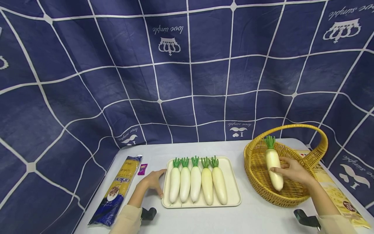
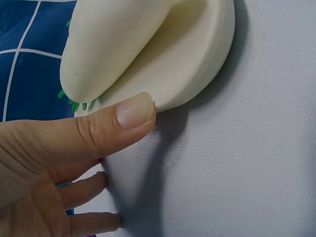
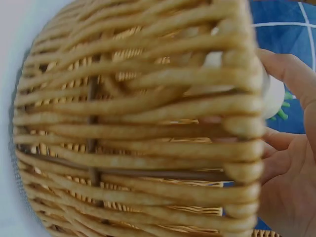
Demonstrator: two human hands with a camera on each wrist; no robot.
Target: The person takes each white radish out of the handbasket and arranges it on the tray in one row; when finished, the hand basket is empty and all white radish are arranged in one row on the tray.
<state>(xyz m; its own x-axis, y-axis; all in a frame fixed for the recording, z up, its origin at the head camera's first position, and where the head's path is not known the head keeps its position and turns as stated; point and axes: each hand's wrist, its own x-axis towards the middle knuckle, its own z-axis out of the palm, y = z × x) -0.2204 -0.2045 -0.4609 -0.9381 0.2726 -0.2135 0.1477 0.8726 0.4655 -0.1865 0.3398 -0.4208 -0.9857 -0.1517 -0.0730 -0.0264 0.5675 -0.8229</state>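
In the head view my right hand grips a white radish with green leaf stubs, thumb across its front. That radish is over the inside of a yellow wicker basket; whether it touches the bottom I cannot tell. The basket's wall hides most of the radish in the right wrist view. My left hand is at the left edge of a cream tray, fingers spread. Its thumb touches the tray's rim. Several white radishes lie side by side on the tray, leaves to the back.
A blue and yellow pasta packet lies at the left, with a small purple wrapped sweet beside it. A yellow packet lies partly behind the basket at the right. A dark blue checked cloth hangs behind the white table.
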